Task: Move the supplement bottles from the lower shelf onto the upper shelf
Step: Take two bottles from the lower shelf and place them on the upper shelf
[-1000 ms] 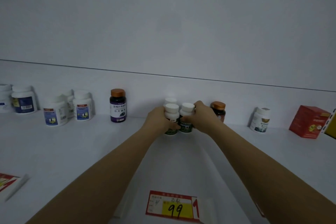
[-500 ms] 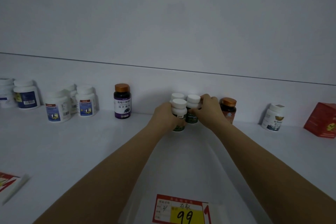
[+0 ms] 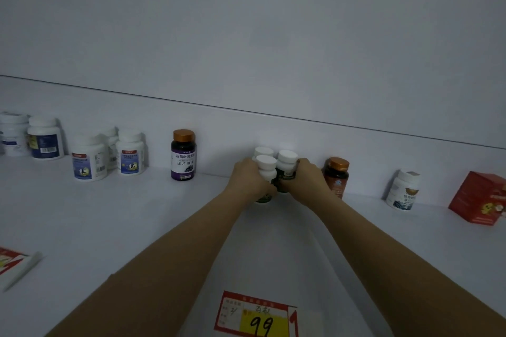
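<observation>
Three small white-capped green bottles stand bunched together near the back of the white shelf [image 3: 137, 221]. My left hand [image 3: 247, 179] wraps the front left bottle [image 3: 267, 168], and a third bottle [image 3: 263, 151] shows only its cap behind it. My right hand [image 3: 308, 180] grips the right bottle [image 3: 287, 164]. The two held bottles touch each other. Their lower halves are hidden by my fingers.
A purple-labelled bottle with a copper cap [image 3: 183, 154] stands to the left, an amber one [image 3: 336, 176] just right of my right hand. Several white jars [image 3: 89, 157] line the far left, a white bottle [image 3: 402, 190] and red box [image 3: 480, 198] the right. A "99" price tag [image 3: 254, 314] sits at the front edge.
Both hands have stayed closed on the bottles, and the cluster sits a little farther back toward the wall. The view shifted slightly.
</observation>
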